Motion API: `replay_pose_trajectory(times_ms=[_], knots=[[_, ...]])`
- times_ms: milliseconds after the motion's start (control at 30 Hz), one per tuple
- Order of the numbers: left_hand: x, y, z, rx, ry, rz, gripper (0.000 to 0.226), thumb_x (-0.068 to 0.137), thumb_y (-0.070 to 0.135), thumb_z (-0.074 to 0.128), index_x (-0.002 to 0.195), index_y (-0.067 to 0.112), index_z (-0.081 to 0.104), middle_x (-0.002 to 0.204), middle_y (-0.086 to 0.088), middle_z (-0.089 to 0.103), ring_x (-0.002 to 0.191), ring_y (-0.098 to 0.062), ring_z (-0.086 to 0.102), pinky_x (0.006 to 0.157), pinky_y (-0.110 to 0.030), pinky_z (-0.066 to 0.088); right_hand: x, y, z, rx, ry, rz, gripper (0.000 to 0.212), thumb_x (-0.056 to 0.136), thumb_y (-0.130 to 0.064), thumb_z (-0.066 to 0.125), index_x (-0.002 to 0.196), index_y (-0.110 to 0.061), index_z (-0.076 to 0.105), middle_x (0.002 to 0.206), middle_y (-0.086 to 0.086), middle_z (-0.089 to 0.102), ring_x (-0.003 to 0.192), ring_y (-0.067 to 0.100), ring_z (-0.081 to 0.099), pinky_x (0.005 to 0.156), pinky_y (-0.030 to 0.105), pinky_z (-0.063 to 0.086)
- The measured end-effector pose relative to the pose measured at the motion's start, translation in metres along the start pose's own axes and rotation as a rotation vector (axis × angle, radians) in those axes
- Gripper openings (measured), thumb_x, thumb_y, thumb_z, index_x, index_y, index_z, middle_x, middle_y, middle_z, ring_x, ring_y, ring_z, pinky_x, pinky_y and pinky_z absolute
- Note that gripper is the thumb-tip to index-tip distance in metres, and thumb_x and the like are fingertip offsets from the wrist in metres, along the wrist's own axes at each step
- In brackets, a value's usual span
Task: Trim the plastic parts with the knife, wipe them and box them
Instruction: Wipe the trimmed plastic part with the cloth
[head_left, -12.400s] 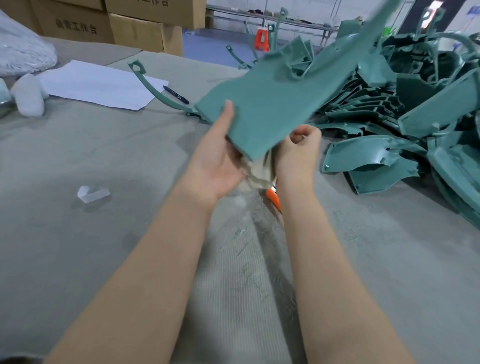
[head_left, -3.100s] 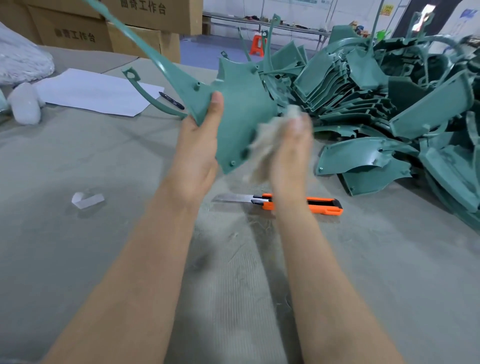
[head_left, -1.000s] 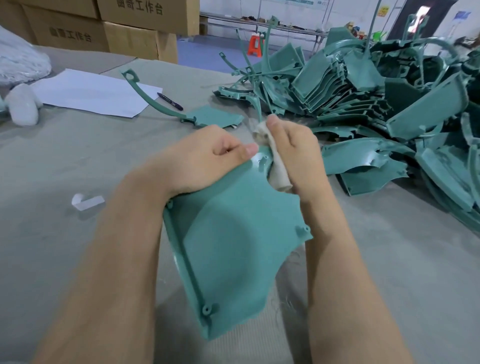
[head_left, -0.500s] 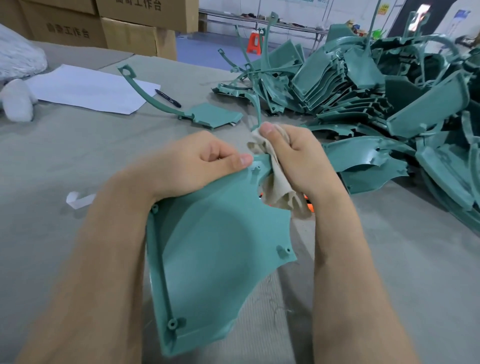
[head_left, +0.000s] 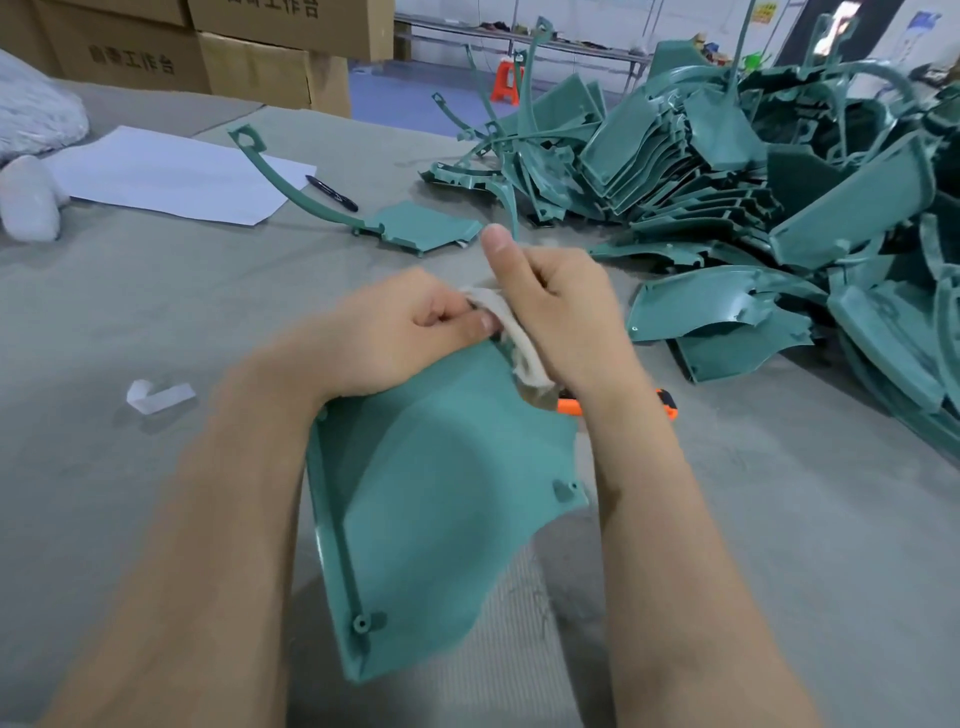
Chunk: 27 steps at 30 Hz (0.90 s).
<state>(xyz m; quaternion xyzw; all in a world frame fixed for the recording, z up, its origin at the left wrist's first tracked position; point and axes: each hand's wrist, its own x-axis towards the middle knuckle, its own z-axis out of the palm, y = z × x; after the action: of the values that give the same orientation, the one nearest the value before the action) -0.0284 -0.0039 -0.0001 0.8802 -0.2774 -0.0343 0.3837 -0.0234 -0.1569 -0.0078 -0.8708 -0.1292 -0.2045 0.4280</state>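
Moved: right hand (head_left: 561, 317) has lifted its thumb clear of the cloth (head_left: 519, 345) since half a second ago; the cloth now sits lower, between the two hands.
Left hand (head_left: 395, 332): fingers curled over the top edge of the green part (head_left: 447, 519), thumb on top.
Right hand: fingers wrapped round the cloth, pressing it against the part's top right edge.
Hidden: part's top edge under hands and cloth; knife (head_left: 669, 405) mostly behind the right wrist, only orange bits show, blade unseen.
Part: held tilted above the table (head_left: 805, 545), lower corner toward the camera.
Room: open felt left and near right; parts pile (head_left: 727, 182) crowds far right.
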Motion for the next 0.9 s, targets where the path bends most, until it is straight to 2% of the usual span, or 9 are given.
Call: replay_pose_trajectory(times_ms=[100, 200, 367, 467, 567, 633, 700, 800, 900], knots=[[-0.003, 0.0, -0.006, -0.052, 0.075, 0.05, 0.063, 0.08, 0.049, 0.04, 0.082, -0.01, 0.062, 0.064, -0.019, 0.052, 0.061, -0.014, 0.042, 0.052, -0.028, 0.031, -0.004, -0.001, -0.006, 0.099, -0.125, -0.011, 0.054, 0.102, -0.041, 0.043, 0.056, -0.013, 0.044, 0.046, -0.001, 0.044, 0.049, 0.02, 0.044, 0.052, 0.038, 0.035], [-0.006, 0.006, -0.004, -0.062, 0.093, 0.085, 0.06, 0.081, 0.049, 0.042, 0.074, -0.007, 0.061, 0.059, -0.014, 0.049, 0.052, -0.012, 0.038, 0.048, -0.024, 0.031, 0.002, 0.003, -0.006, 0.105, -0.074, -0.004, 0.054, 0.103, -0.038, 0.042, 0.055, -0.015, 0.044, 0.048, -0.001, 0.044, 0.049, 0.022, 0.043, 0.053, 0.043, 0.037], [-0.014, 0.006, -0.008, -0.196, 0.113, 0.069, 0.056, 0.083, 0.05, 0.047, 0.072, -0.003, 0.061, 0.058, -0.011, 0.053, 0.048, -0.014, 0.04, 0.041, -0.019, 0.031, 0.006, 0.036, -0.018, 0.174, 0.223, 0.137, 0.059, 0.105, -0.034, 0.039, 0.048, -0.018, 0.041, 0.047, -0.006, 0.037, 0.05, 0.016, 0.035, 0.054, 0.035, 0.029], [-0.014, 0.008, -0.008, -0.192, 0.122, 0.082, 0.058, 0.083, 0.048, 0.047, 0.069, -0.007, 0.056, 0.055, -0.01, 0.046, 0.046, -0.013, 0.035, 0.04, -0.018, 0.028, 0.01, 0.052, -0.015, 0.156, 0.351, 0.187, 0.057, 0.105, -0.035, 0.038, 0.054, -0.01, 0.045, 0.051, 0.001, 0.037, 0.056, 0.021, 0.033, 0.056, 0.038, 0.027], [-0.013, 0.007, -0.009, -0.177, 0.111, 0.069, 0.062, 0.082, 0.051, 0.045, 0.075, -0.01, 0.058, 0.057, -0.013, 0.048, 0.05, -0.013, 0.039, 0.043, -0.019, 0.03, 0.012, 0.063, -0.009, 0.08, 0.485, 0.278, 0.06, 0.105, -0.034, 0.035, 0.054, -0.004, 0.038, 0.052, 0.006, 0.035, 0.055, 0.02, 0.03, 0.056, 0.036, 0.025], [-0.011, 0.005, -0.009, -0.145, 0.097, 0.045, 0.068, 0.08, 0.054, 0.043, 0.083, -0.011, 0.061, 0.062, -0.021, 0.053, 0.055, -0.015, 0.041, 0.048, -0.024, 0.03, 0.013, 0.067, -0.009, 0.049, 0.595, 0.357, 0.059, 0.105, -0.034, 0.033, 0.051, -0.012, 0.032, 0.048, 0.0, 0.033, 0.049, 0.015, 0.028, 0.053, 0.033, 0.025], [-0.012, 0.005, -0.008, -0.14, 0.084, 0.024, 0.065, 0.08, 0.054, 0.043, 0.079, -0.008, 0.061, 0.06, -0.015, 0.052, 0.052, -0.013, 0.041, 0.047, -0.023, 0.031, 0.013, 0.075, -0.016, 0.221, 0.716, 0.507, 0.051, 0.105, -0.03, 0.036, 0.055, -0.02, 0.039, 0.051, -0.006, 0.039, 0.046, 0.008, 0.035, 0.054, 0.027, 0.034], [-0.015, 0.0, -0.012, -0.225, 0.101, -0.01, 0.047, 0.082, 0.051, 0.046, 0.062, 0.011, 0.061, 0.05, 0.005, 0.054, 0.041, -0.006, 0.041, 0.04, -0.015, 0.033, 0.007, 0.089, -0.035, 0.735, 0.745, 0.739, 0.019, 0.105, -0.017, 0.035, 0.096, -0.028, 0.047, 0.09, -0.007, 0.054, 0.069, 0.007, 0.052, 0.076, 0.031, 0.049], [-0.014, -0.005, -0.013, -0.261, 0.144, -0.024, 0.043, 0.083, 0.052, 0.045, 0.061, 0.02, 0.064, 0.051, 0.007, 0.059, 0.042, -0.006, 0.046, 0.041, -0.014, 0.035, 0.002, 0.088, -0.042, 1.225, 0.851, 0.699, 0.028, 0.104, -0.025, 0.038, 0.09, -0.014, 0.059, 0.099, 0.006, 0.064, 0.073, 0.02, 0.061, 0.071, 0.034, 0.054]])
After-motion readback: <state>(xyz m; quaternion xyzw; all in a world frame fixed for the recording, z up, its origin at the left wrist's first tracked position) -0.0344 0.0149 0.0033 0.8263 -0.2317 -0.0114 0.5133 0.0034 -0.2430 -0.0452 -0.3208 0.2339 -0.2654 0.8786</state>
